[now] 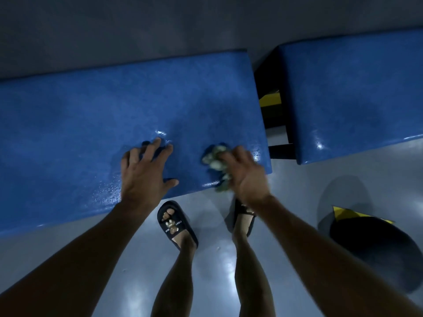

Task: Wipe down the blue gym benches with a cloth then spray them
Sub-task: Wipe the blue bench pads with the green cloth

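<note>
Right grip point(242, 172) bunches cloth point(216, 160) on bench point(91, 124).

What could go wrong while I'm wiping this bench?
The bench looks wet and glossy near the left hand braced on it, so that hand might slip. The cloth in the right hand is at the near edge and could slide off. Open slippers on the shiny floor may skid.

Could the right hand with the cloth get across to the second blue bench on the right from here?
Probably yes. The right hand, shut on the cloth, is at the near bench's right end, and only a narrow open gap separates it from the second bench. Nothing lies on either top.
</note>
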Tool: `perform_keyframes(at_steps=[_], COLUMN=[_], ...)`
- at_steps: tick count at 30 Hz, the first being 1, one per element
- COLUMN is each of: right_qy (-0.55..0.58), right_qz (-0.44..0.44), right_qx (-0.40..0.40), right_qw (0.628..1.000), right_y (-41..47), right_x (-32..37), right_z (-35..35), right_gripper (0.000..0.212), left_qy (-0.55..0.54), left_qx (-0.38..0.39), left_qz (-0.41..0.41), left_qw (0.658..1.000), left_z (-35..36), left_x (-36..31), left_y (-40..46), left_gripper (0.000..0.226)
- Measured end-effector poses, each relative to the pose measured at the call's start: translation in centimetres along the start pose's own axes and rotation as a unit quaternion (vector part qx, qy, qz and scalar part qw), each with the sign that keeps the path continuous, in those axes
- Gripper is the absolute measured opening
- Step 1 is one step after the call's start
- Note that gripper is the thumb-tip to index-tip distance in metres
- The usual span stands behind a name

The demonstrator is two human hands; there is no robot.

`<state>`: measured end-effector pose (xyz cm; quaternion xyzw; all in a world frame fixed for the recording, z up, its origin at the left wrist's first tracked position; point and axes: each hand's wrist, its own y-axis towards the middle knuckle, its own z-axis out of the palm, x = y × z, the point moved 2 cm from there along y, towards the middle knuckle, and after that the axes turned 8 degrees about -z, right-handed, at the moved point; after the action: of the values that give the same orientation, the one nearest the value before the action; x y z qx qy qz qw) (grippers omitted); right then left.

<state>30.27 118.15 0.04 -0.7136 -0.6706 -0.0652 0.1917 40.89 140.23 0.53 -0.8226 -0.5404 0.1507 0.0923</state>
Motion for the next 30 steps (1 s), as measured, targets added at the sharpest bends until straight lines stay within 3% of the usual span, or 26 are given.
perform_keyframes(at_steps=[4,7,9,12,16,18,21,25,27,30], right_qy=[-0.029,-0.006,0.017,0.031,-0.018,-0.041,-0.017,0.01,0.035,0.047], right_qz=[0.179,0.256,0.219,0.062,-0.12,-0.075,0.1,0.245,0.204,0.008], right_qx=[-0.073,-0.126,-0.138,-0.087,-0.013,-0.025,-0.077,-0.134,-0.149,-0.072], right_qw=[0.981,0.958,0.966,0.994,0.993,0.996,0.992,0.96,0.967,0.996], right_y=[0.8,1.9,2.3,2.7,3.7,3.8,4.2,5.8,6.7,7.5], right_x=[-6.7,-3.8,0.8,6.5,2.5,-2.5,-8.6,-6.2,-2.1,4.0], right_z=[-2.7,-1.2,1.2,3.2,1.2,-0.9,-3.8,-2.8,-1.0,1.4], right_gripper=[0.047,0.045,0.046,0.039,0.042,0.043,0.048,0.042,0.046,0.045], left_qy=[0.005,0.003,0.004,0.006,-0.011,-0.023,-0.014,-0.012,-0.02,-0.008], left_qx=[0.008,0.006,0.007,0.013,0.011,0.006,0.001,-0.002,-0.001,0.018], left_qz=[0.001,-0.002,-0.002,-0.006,-0.015,-0.014,-0.006,-0.007,-0.012,-0.018], left_qw=[1.0,1.0,1.0,1.0,1.0,1.0,1.0,1.0,1.0,1.0], left_z=[0.2,0.2,0.2,0.2,0.1,0.1,0.1,0.1,0.0,-0.2], left_x=[0.1,0.1,0.2,0.2,0.2,0.2,0.2,0.0,-0.1,-0.3], left_y=[0.0,0.0,0.0,0.1,0.4,0.3,0.4,0.3,0.3,0.6], left_gripper=[0.093,0.092,0.092,0.093,0.09,0.089,0.086,0.084,0.085,0.086])
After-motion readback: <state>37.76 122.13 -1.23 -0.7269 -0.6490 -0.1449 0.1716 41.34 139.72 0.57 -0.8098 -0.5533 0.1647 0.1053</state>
